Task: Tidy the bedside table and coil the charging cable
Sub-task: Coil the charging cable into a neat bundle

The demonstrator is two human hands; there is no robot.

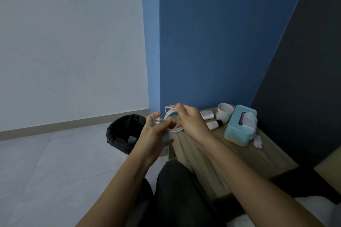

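Note:
A white charging cable (pixel 170 113) hangs in loops between both hands, above the near left corner of the wooden bedside table (pixel 239 155). My left hand (pixel 155 131) pinches the cable's plug end between thumb and fingers. My right hand (pixel 190 120) grips the top of the coiled loops. On the table stand a white mug (pixel 224 113), a small white device (pixel 207 115), a small bottle with a dark cap (pixel 214 124) lying on its side, and a teal tissue box (pixel 238 129) with white tissue spilling out.
A black bin (pixel 121 132) with a dark liner stands on the tiled floor left of the table, with a scrap of paper inside. A crumpled tissue (pixel 258 142) lies beside the tissue box. Blue wall behind, dark headboard at right, my knees below.

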